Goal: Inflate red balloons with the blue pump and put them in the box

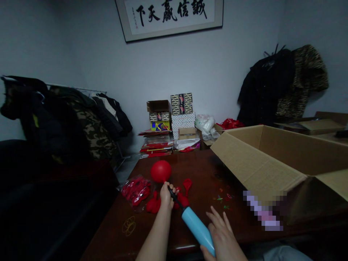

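Observation:
My left hand (166, 195) is closed round the black nozzle of a blue hand pump (196, 226), pinching the neck of a small, partly inflated red balloon (160, 170) onto it. My right hand (221, 233) rests against the rear end of the pump with its fingers spread. Several limp red balloons (184, 190) lie on the dark wooden table (201, 170) just beyond the nozzle. A clear bag of red balloons (135, 190) lies to the left of my left hand.
A large open cardboard box (274, 159) fills the right side of the table. Small coloured rubber bands (224, 197) and yellow ones (129, 225) are scattered about. Stacked boxes (181, 114) and red packets stand at the far end. Coats hang left and right.

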{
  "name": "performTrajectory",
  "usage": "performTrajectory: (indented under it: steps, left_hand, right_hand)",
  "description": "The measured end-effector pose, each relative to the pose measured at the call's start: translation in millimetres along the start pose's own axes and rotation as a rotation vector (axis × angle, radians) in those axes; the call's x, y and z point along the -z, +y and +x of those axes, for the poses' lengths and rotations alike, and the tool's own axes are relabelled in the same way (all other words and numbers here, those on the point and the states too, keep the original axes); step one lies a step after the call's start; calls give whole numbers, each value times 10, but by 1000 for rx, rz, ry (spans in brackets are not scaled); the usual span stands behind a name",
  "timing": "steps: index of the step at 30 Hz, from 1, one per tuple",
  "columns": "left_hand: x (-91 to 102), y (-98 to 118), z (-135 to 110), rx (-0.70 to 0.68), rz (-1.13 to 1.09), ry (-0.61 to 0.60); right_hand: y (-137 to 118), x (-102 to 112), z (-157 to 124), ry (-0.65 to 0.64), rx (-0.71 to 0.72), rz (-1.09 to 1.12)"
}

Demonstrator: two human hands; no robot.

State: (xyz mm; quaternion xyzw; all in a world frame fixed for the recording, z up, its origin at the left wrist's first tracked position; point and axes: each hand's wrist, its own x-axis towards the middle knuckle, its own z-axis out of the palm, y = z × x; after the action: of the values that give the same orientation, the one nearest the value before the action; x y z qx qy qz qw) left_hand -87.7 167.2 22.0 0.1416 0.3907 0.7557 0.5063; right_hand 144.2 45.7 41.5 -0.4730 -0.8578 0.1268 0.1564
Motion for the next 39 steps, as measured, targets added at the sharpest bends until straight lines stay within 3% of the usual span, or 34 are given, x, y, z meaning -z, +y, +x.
performTrajectory:
  steps: [6,16,21,26,30,35,39]
  left_hand:
    - [-36,-138,-73,22,56,-46]
    - [-59,-1,-57,17,58,-78]
    - [-40,38,29,-12,39,-45]
    - [28,89,72,-30,16,-25]
    - [64,66,75,-27,5,-11]
    - [85,10,75,-21,-26,5]
    - [76,-30,25,-2,-37,10]
  right_hand:
    - [-173,-75,230,76,-57,56]
    - [-228,-190,250,43,-83,105]
    - [-4,-250,88,-53,-4,70]
    - [391,-503,-112,-114,89,84]
    - [543,-627,-187,-131,55,82]
    - [394,-497,-138,-178,27,79]
    - [157,-319,-31,-142,-1,90]
